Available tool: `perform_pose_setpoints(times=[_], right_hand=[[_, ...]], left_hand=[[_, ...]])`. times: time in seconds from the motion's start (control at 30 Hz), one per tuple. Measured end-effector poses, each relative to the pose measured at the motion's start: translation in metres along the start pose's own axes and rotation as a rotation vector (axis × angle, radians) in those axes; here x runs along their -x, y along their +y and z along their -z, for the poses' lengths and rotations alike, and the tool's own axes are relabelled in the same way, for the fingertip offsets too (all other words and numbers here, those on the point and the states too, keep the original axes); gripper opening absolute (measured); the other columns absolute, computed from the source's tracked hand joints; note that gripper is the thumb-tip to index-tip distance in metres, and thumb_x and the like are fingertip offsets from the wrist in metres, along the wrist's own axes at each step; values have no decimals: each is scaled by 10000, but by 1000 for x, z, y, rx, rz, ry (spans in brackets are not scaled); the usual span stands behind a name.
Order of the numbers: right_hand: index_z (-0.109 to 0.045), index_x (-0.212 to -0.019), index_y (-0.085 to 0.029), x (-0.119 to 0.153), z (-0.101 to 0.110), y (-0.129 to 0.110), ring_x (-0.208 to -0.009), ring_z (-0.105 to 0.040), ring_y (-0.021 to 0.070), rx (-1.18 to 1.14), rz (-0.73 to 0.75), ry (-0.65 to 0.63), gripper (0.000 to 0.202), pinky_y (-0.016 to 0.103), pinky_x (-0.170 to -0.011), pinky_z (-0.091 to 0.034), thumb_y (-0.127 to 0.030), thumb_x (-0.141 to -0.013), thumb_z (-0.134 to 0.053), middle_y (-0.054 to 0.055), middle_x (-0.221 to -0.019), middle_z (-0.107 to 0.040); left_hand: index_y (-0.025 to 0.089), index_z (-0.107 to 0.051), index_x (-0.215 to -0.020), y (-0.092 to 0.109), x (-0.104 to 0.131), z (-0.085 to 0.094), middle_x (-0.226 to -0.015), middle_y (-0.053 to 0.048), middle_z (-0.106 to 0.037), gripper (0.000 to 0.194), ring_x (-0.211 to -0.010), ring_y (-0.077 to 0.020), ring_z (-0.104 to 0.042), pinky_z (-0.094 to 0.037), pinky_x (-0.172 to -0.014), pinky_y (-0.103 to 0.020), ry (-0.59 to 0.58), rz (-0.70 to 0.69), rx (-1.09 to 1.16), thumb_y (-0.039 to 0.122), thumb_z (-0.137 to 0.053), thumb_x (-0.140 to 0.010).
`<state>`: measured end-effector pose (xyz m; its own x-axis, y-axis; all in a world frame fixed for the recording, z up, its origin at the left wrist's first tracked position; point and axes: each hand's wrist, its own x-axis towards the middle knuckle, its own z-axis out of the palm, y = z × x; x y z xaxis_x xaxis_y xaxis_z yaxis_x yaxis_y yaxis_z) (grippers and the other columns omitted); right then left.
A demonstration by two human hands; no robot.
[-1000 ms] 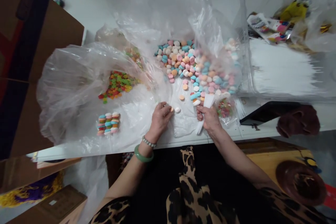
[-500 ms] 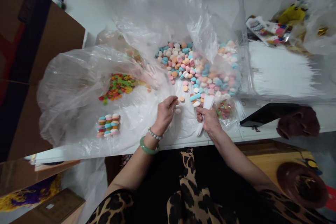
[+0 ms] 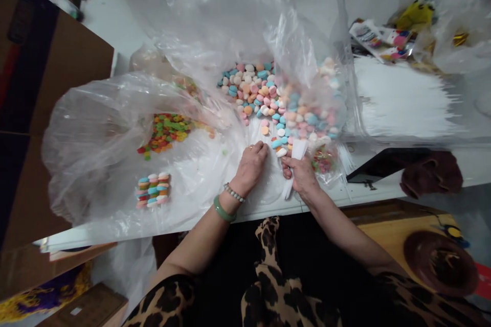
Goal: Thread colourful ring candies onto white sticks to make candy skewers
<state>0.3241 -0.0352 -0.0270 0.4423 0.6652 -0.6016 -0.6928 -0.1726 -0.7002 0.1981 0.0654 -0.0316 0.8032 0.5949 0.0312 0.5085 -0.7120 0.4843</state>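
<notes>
My left hand [image 3: 251, 166], with a bead bracelet and a green bangle, is over the white plastic sheet, fingers bent together and pointing down; what they pinch, if anything, is hidden. My right hand [image 3: 301, 171] grips a bundle of white paper sticks [image 3: 298, 149]. Just beyond its fingers is a short skewer of candies [image 3: 282, 142]. Pastel round candies [image 3: 253, 87] lie heaped in an open clear bag. Green, red and yellow gummies [image 3: 169, 132] are piled to the left. Several finished-looking rows of stacked candies [image 3: 153, 190] lie side by side at the left front.
A clear tray [image 3: 356, 107] of white sticks stands at the right, with colourful packets on it. A dark tablet-like object [image 3: 379, 164] and a maroon cloth [image 3: 431, 176] are near the right edge. A cardboard box [image 3: 72, 61] stands at the left. Loose clear plastic [image 3: 199, 15] rises behind the candies.
My left hand has moved right and forward, over where loose candies lay, and its fingers now point down. My right hand still holds the sticks. The whole view has shifted slightly.
</notes>
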Motion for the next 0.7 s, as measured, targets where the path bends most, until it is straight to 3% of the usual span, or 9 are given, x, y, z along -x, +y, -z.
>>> perform_pose_setpoints(times=[0.17,0.37,0.47,0.63,0.7], right_hand=[[-561,-686,-163,0,0,-1,-327,-329,29,-1,-5,17,201,171,-312,-196,-204,-538,-690,-70,-451,-481],[-558,-676,-162,0,-1,0,-331,-320,25,-14,-11,23,209,171,-313,-193,-203,-526,-696,-68,-454,-479],[-546,-673,-164,0,-1,0,-336,-326,25,-15,-11,15,212,171,-319,-196,-200,-531,-699,-66,-458,-478],[-540,-679,-166,0,0,0,-328,-325,27,-8,-14,9,220,174,-317,-197,-208,-535,-701,-66,-456,-486],[-538,-679,-167,0,0,1,-325,-328,27,-1,-16,2,219,174,-316,-199,-211,-536,-698,-66,-457,-490]], left_hand=[[210,-574,-1260,-13,-7,-4,-918,-55,-606,447,-795,-180,-549,-424,-729,-296,42,96,95,102,-367,-879],[203,-640,-1024,-11,-5,-2,-1100,-80,-611,266,-984,-200,-564,-446,-844,-317,114,57,141,164,-403,-909],[200,-648,-886,-10,-3,-1,-998,-74,-628,234,-930,-209,-558,-433,-839,-342,75,43,82,192,-417,-919],[177,-633,-1089,-14,0,-3,-901,-93,-641,259,-859,-216,-555,-406,-787,-345,123,91,-26,152,-442,-915],[179,-635,-1061,-14,1,-2,-905,-92,-645,240,-858,-214,-550,-402,-781,-337,95,51,-50,150,-441,-922]])
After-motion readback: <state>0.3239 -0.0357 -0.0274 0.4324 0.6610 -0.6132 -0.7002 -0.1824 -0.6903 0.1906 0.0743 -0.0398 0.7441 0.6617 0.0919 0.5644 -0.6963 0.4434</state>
